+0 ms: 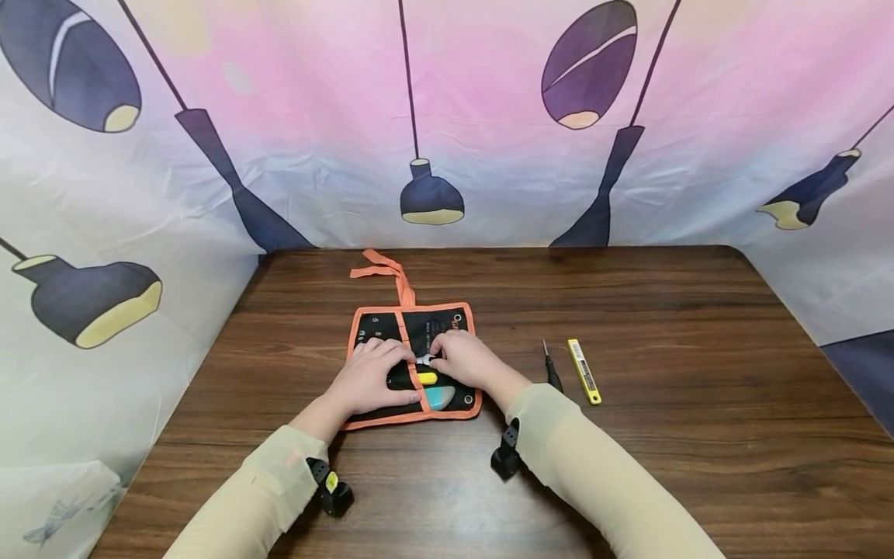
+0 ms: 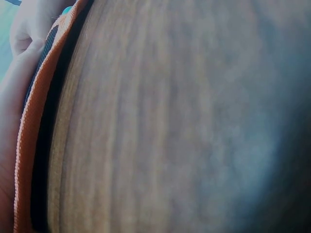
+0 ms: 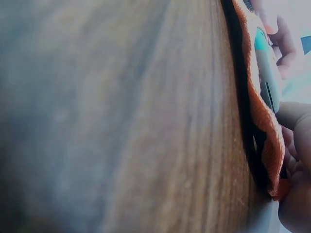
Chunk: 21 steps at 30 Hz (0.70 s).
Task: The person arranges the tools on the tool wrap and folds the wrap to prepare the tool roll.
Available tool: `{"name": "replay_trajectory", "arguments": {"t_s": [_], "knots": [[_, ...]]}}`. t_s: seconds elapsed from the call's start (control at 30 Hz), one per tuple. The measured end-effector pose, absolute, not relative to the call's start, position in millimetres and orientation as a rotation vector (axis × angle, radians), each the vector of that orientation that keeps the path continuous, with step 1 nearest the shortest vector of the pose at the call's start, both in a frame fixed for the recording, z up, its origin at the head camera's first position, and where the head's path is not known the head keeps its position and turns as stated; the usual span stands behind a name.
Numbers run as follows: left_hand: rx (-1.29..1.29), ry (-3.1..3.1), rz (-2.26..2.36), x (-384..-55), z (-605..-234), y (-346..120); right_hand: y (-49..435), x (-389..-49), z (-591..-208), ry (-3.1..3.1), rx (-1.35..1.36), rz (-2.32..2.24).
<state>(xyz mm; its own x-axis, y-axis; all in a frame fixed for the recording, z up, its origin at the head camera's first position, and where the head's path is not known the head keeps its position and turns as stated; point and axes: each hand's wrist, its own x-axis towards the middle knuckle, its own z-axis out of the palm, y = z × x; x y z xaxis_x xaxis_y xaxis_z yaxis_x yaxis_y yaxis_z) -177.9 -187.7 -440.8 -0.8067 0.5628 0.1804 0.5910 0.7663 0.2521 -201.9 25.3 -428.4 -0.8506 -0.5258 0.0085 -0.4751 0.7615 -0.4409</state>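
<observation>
A black tool pouch (image 1: 447, 314) with orange trim lies on the table under both hands. My left hand (image 1: 370, 376) rests across its pocket side, fingertips and thumb near the orange pocket edge. My right hand (image 1: 464, 359) pinches the end of a small silver-white tool (image 1: 424, 360) at that edge; the rest of it is hidden in the pocket. Below it, a yellow handle (image 1: 427, 379) and a teal-and-grey rounded tool (image 1: 440, 398) stick out of the pockets. In the right wrist view the teal-and-grey tool (image 3: 267, 73) shows beside the orange trim (image 3: 262, 114).
To the right of the pouch lie a black-handled screwdriver (image 1: 552, 369) and a flat yellow tool (image 1: 583, 371) with a label. Orange ties (image 1: 394, 273) stretch from the pouch toward the back. A printed cloth (image 1: 489, 116) hangs behind the wooden table (image 1: 698, 349).
</observation>
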Motion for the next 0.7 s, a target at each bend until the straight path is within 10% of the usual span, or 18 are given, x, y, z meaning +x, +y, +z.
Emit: {"name": "replay_trajectory", "arguments": {"t_s": [0.7], "knots": [[-0.961,-2.845,-0.480,-177.5,-441.3,-188.1,31.1,-195.8,-433.1,2.890,-0.837,-0.744]]}}
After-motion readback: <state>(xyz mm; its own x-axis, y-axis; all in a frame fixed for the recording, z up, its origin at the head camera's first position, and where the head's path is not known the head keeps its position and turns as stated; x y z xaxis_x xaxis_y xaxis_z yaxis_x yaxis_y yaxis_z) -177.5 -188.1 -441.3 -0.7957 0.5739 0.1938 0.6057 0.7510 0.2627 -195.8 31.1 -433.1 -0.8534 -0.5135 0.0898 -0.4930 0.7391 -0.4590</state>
